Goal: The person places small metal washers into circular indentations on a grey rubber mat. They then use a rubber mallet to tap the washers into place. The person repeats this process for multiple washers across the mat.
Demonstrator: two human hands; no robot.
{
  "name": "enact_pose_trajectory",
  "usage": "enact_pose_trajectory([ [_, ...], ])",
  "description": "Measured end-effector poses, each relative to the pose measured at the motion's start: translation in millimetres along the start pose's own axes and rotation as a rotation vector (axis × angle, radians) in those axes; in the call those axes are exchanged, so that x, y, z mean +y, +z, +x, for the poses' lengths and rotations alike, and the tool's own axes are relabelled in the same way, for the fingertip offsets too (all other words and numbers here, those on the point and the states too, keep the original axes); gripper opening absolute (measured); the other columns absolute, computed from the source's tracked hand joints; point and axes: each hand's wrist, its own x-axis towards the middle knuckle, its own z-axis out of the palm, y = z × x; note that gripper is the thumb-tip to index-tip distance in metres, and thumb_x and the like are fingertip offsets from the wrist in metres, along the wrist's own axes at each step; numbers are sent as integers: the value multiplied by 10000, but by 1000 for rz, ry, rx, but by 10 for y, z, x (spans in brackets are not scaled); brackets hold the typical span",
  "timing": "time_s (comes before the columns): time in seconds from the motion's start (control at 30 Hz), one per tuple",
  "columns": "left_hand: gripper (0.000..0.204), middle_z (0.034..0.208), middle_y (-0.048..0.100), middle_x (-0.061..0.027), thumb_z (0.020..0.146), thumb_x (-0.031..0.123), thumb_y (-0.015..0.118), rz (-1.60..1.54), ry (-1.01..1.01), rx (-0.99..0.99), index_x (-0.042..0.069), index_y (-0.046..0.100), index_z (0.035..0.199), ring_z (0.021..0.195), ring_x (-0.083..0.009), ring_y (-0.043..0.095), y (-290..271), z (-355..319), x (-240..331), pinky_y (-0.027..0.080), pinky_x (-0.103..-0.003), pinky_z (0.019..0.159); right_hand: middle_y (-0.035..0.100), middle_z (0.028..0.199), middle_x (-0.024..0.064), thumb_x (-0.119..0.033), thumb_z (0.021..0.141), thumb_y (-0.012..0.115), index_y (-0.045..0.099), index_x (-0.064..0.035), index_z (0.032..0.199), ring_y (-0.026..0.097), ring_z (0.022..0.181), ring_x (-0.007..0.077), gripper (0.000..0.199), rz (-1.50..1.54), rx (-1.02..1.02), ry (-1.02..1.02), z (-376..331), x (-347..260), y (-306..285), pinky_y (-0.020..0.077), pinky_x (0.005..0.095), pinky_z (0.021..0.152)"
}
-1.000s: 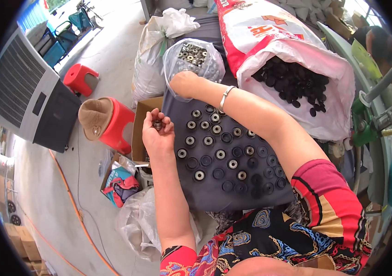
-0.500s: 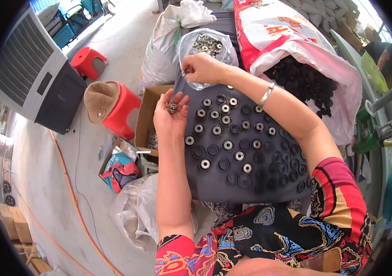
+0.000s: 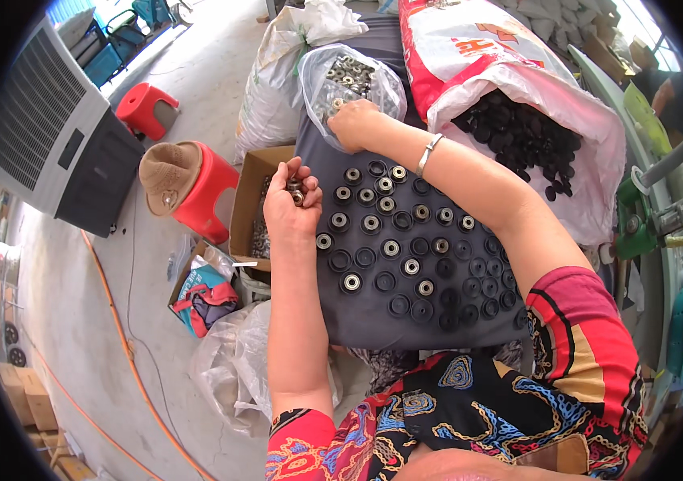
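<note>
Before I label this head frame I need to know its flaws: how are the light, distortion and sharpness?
Head view: even daylight, soft shadows; fisheye bends the cooler and sacks near the black rim; the left hand and dark board at centre are sharp; glare whitens the clear bag under the right hand.

I count two red plastic stools (image 3: 147, 109) (image 3: 203, 192). One brown cardboard box (image 3: 255, 186). One clear plastic bag (image 3: 349, 78) of metal rings.

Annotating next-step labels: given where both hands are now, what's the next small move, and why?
Probably the right hand lifts a few metal rings out of the clear bag it reaches into. The left hand already cups a small stack, and many black caps on the dark board sit without rings.
</note>
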Motion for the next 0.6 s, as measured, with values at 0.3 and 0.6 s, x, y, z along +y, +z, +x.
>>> enact_pose_trajectory([
  [0.3, 231, 750, 564, -90, 962, 219, 489, 25, 47, -7, 13, 591, 940, 577, -174, 485, -23, -44, 3, 300, -219, 374, 606, 1095, 213, -214, 793, 557, 628, -54, 1073, 618, 983, 389, 330, 360, 494, 222, 1, 276, -59, 495, 455, 857],
  [0.6, 87, 652, 415, -4, 886, 122, 586, 45, -64, -175, 43, 548, 880, 504, -91, 342, -93, 79, 41, 229, -229, 380, 667, 841, 75, -212, 748, 601, 673, -87, 881, 664, 759, 241, 196, -113, 672, 250, 565, 372, 387, 520, 416, 575],
])
